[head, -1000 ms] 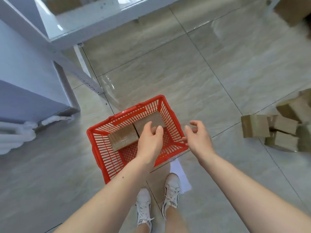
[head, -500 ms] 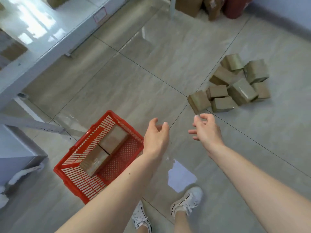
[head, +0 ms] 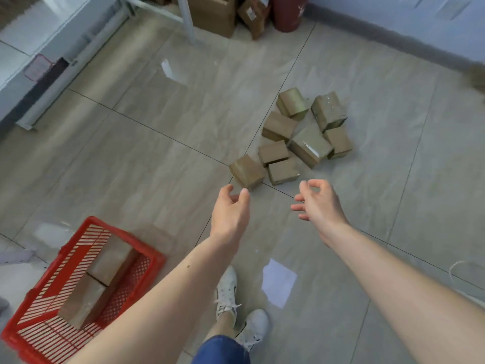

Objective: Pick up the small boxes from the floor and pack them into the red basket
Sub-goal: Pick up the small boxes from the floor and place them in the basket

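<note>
Nearest: two white shoes (head: 237, 311) on the tiled floor (head: 147, 164), a blue trouser knee at the bottom edge, a white paper sheet (head: 278, 282) just right of the shoes. Red basket (head: 78, 287) at lower left, tilted in view, two brown boxes (head: 98, 282) end to end inside it; the left forearm crosses its near corner.

Left hand (head: 231, 211) and right hand (head: 319, 203) both stretched forward, fingers loosely curled, released — holding nothing. Neither touches a box. The nearest small box (head: 247, 171) sits just beyond the left fingertips; nothing stands between hands and pile.

Pile of small boxes (head: 301, 135) on the floor, about eight, clustered and touching, some tilted, a few with shiny tape. No readable print.

Farther: white shelf unit (head: 39, 61) at left with a red-outlined tag, text illegible. Back wall: large cartons (head: 212, 14) and a dark red cylinder (head: 287, 13) with a pale mark — unreadable.

Versus half a second earlier: the view has swung right, the basket has slid toward the lower-left corner, the pile sits closer to centre, and the hands have come nearer to the pile.
</note>
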{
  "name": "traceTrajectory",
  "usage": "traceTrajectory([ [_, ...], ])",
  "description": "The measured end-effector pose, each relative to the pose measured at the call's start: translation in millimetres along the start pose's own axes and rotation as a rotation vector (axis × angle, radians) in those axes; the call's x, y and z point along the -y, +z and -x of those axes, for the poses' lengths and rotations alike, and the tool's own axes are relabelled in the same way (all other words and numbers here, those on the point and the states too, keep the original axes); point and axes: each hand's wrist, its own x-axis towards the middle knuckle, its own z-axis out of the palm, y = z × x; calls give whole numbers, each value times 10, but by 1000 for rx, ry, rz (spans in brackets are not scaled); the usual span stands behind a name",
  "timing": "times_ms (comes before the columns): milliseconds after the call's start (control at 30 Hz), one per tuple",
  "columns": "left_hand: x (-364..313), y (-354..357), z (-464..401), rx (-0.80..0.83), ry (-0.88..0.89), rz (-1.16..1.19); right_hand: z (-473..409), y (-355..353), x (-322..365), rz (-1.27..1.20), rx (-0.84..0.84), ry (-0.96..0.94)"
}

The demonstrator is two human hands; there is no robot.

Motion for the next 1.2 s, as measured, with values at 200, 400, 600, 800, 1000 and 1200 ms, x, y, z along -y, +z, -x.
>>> traceTrajectory([
  [200, -625, 728, -531, 12, 23, -30, -856, -523, 394, -44, -16, 3],
  [400, -1178, 1440, -1125, 26, 3, -43, -1811, -989, 655, -23, -32, 40],
  [600, -1473, 2068, -1663, 28, -50, -73, -2701, -1325, 684, 39, -15, 136],
  [800, -1688, 2667, -2191, -31, -111, -27, -3658, -1564, 662, 241, 46, 197],
  [1000, -1606, 3196, -2677, -28, -125, -67, -4429, -1556, 428, 385, 102, 262],
  [1200, -1225, 3606, -3428, 15, -162, -92, -5173, -1283, -22, 476, 175, 287],
])
